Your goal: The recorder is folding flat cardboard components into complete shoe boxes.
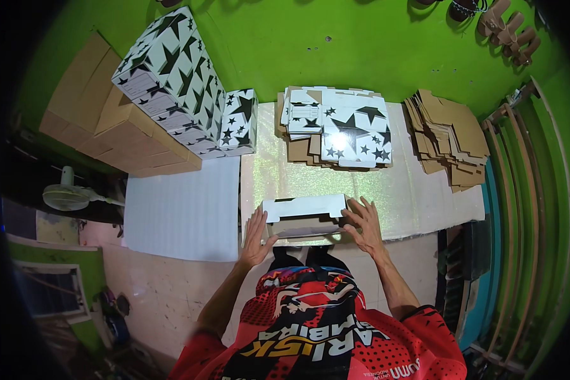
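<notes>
Between two bare hands, a part-formed box of white-faced, brown-lined cardboard [305, 206] sits at the near edge of a bench [424, 206] under a pale, glittering cover. The left hand [254, 237] rests along the box's left end, fingers extended and thumb angled inward at the near side; the right hand [364, 227] meets the right end with fingers spread. Both hands are open rather than closed around the board; how hard they press cannot be told.

A white panel runs along the box's far side, and a brown-lined hollow shows in front of it. The box looks light, stiff across its flat panels but likely to give at the creases, and a squeeze at mid-panel could buckle it. Glare on a stack of flat white cardboard sheets with black stars [367, 136], farther back on the bench, hints that the white face may be smooth and slightly slippery; the matte brown lining should offer better grip. The surest hold appears to be at the two short ends, near the corners, with thumbs inside and fingers outside.
</notes>
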{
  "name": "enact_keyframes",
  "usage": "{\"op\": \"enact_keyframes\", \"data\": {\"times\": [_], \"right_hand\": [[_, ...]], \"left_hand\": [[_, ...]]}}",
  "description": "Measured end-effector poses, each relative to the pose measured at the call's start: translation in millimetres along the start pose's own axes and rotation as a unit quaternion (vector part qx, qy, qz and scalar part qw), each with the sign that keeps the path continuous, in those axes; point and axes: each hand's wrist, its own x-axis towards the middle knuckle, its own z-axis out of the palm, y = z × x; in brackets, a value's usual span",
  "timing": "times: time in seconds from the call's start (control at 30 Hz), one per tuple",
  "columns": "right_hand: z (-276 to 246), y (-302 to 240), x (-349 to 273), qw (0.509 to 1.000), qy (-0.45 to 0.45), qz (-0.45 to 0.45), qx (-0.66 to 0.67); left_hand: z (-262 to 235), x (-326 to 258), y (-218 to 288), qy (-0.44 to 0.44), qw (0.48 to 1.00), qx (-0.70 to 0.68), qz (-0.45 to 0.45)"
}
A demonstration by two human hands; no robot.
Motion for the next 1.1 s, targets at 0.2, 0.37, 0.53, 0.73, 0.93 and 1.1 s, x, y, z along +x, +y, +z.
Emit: {"op": "enact_keyframes", "data": {"times": [0.2,0.37,0.53,0.73,0.93,1.1], "right_hand": [[11,-6,-14,0.988,0.093,-0.035,-0.121],[20,-17,-23,0.948,0.29,0.129,-0.033],[28,-19,-27,0.798,0.378,0.42,0.21],[45,-62,-57,0.702,0.076,0.499,0.503],[49,-94,-6,0.748,0.016,0.464,0.475],[74,-98,57,0.831,0.007,0.381,0.406]], "left_hand": [[-1,2,2,0.003,1.0,0.004,0.006],[2,8,-3,0.014,0.997,-0.047,-0.06],[3,15,11,0.039,0.996,-0.013,-0.075],[-23,77,17,0.038,0.994,0.103,-0.026],[-33,116,35,-0.171,0.972,0.126,-0.095],[-41,74,31,-0.142,0.961,0.13,-0.196]]}}
